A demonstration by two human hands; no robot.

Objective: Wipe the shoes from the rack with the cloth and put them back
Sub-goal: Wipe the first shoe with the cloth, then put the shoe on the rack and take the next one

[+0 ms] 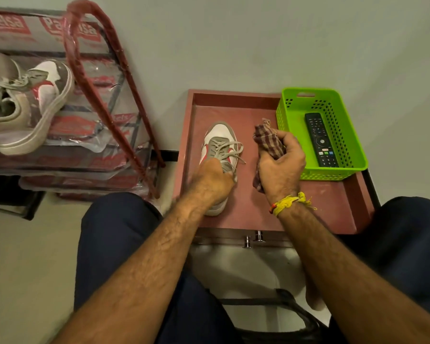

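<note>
From my feed the biggest thing in view is the shoe rack (pixel 124 135) at the left, its red frame and shelves wrapped in clear plastic with red printed labels, standing against the pale wall. On its upper shelf I see a second sneaker (pixel 27 105), grey and white with a red patch, lying tilted with its laces loose. To the right of the rack sits the reddish-brown table (pixel 315 209), a low top with a raised rim, with two metal knobs on its near face. At its far right corner stands a green basket (pixel 291 115) with perforated walls, and a black remote (pixel 321 140) lies flat inside it. On the table's left part rests the sneaker (pixel 220 137), toe pointing away from me, sole down, well apart from the basket. My left hand (pixel 212 180) is curled over the shoe's collar and laces, fingers closed around the opening. My right hand (pixel 282 165) hovers just beside the shoe, fingers bunched tight around the checked cloth (pixel 267 137), which sticks out above and hangs below the fist. A yellow thread band (pixel 289 203) circles that wrist.
</note>
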